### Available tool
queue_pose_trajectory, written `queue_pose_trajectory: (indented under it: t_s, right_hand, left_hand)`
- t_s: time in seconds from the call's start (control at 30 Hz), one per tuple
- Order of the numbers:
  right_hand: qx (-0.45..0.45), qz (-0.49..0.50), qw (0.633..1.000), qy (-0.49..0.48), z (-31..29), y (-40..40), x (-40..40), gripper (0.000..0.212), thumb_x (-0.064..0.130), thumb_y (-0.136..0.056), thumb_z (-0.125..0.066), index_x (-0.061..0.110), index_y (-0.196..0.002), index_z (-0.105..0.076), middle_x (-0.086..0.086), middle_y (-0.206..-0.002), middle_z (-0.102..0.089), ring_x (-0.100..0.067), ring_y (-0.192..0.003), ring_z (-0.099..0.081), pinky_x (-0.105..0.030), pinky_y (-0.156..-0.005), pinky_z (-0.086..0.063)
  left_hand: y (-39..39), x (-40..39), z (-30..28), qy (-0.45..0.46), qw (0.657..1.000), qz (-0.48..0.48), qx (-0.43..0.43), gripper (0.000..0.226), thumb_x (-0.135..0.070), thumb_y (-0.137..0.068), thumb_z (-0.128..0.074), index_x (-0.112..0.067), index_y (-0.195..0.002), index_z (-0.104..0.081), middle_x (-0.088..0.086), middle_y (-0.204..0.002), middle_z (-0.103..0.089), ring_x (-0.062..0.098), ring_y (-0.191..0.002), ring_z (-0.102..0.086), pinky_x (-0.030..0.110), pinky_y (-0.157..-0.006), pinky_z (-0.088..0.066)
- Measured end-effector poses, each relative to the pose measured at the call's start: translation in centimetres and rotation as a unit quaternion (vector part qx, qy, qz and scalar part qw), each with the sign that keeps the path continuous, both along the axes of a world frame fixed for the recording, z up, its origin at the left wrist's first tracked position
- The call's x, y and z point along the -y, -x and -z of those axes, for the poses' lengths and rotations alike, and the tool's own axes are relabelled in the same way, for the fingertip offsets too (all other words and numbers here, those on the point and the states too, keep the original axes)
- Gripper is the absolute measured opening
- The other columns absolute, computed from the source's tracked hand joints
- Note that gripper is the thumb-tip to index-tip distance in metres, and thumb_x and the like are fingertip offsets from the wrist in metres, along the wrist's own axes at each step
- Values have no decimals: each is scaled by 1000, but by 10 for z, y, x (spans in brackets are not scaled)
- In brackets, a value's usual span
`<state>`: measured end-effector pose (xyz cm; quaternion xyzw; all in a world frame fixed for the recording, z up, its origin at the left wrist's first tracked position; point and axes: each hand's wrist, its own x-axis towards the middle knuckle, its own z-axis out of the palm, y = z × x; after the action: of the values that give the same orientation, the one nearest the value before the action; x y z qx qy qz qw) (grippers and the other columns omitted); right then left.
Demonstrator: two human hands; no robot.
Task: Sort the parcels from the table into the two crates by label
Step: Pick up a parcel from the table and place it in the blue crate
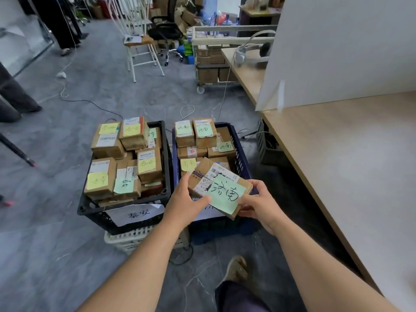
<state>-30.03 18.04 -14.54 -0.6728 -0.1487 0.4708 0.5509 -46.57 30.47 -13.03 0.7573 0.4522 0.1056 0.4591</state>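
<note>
A brown cardboard parcel (202, 171) with a green handwritten note and a white shipping label is held with both hands above the near end of the blue crate (242, 163). My left hand (185, 199) grips its left edge, thumb on the green note. My right hand (258, 202) grips its right corner. The blue crate is full of several brown parcels with green and yellow notes. Left of it, the black crate (167, 158) holds several parcels with yellow and green notes and has a white paper sign on its front.
A wooden table (349, 154) runs along the right, with a white board (337, 48) standing on it. A white basket (132, 238) sits under the black crate. Cables lie on the grey floor. A trolley of boxes (209, 64), chairs and people's legs are farther off. My foot (236, 270) is below.
</note>
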Motion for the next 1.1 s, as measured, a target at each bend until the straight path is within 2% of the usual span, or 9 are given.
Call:
queue_pose_trajectory:
  t_s: [0.23, 0.33, 0.43, 0.5, 0.67, 0.77, 0.87, 0.93, 1.1]
  right_hand:
    - [-15, 11, 1000, 23, 36, -41, -43, 44, 0, -86, -67, 32, -109, -46, -5, -112, -68, -24, -98, -71, -40, -80, -61]
    - [-26, 30, 999, 35, 51, -67, -61, 45, 3, -86, -69, 33, -110, -45, -2, -112, -67, -23, -99, -70, -36, -76, -61]
    - [-39, 44, 998, 39, 65, -93, -77, 47, 4, -86, -70, 31, -115, -44, -1, -111, -66, -20, -94, -71, -31, -68, -61]
    - [-39, 43, 997, 49, 75, -109, -86, 50, 5, -86, -71, 30, -119, -43, 0, -112, -65, -20, -94, -71, -32, -71, -61]
    - [-64, 32, 995, 65, 104, -139, -104, 53, 7, -84, -73, 32, -121, -45, -1, -116, -65, -19, -95, -72, -36, -75, -62]
    - [-64, 46, 994, 80, 120, -147, -114, 53, 6, -83, -73, 30, -122, -44, -1, -118, -64, -18, -97, -70, -33, -73, -61]
    - [11, 60, 991, 117, 136, -148, -121, 61, 8, -79, -76, 30, -123, -40, 0, -121, -59, -15, -102, -65, -28, -73, -60]
    - [87, 63, 983, 150, 142, -149, -128, 67, 11, -75, -78, 35, -123, -37, 0, -122, -53, -13, -101, -61, -27, -72, -60]
    - [219, 44, 947, 229, 149, -159, -142, 75, 21, -75, -79, 38, -129, -30, 0, -120, -36, -10, -87, -53, -23, -66, -52]
  left_hand:
    - [-46, -43, 28, 5, 998, 0, -55, 84, -35, -87, -67, -28, -151, -14, -4, -152, -32, 18, -133, -37, 33, -99, -36]
    - [-76, -62, 41, 19, 996, 10, -81, 87, -38, -83, -68, -35, -150, -12, -6, -152, -33, 17, -133, -39, 40, -103, -41]
    - [-113, -82, 55, 21, 993, 19, -114, 88, -37, -84, -68, -36, -150, -9, -4, -153, -30, 18, -132, -40, 39, -98, -43]
    - [-135, -94, 66, 23, 992, 23, -125, 87, -35, -85, -67, -35, -151, -10, -4, -152, -32, 19, -131, -41, 38, -96, -43]
    - [-173, -117, 94, 42, 986, 28, -157, 90, -35, -85, -66, -31, -152, -7, -2, -156, -24, 19, -137, -34, 43, -108, -38]
    - [-188, -122, 109, 7, 979, 33, -199, 84, -37, -87, -64, -27, -152, -10, 0, -153, -22, 19, -136, -34, 37, -103, -40]
    - [-200, -117, 119, -64, 971, 25, -227, 65, -35, -90, -61, -24, -144, -28, 0, -140, -32, 16, -120, -45, 24, -82, -41]
    - [-209, -112, 126, -66, 973, 43, -215, 51, -32, -91, -59, -25, -137, -38, -2, -130, -38, 12, -110, -49, 21, -75, -42]
    - [-234, -107, 152, 23, 973, 112, -201, 47, -27, -95, -51, -20, -141, -41, 0, -135, -41, 17, -114, -52, 28, -89, -46]
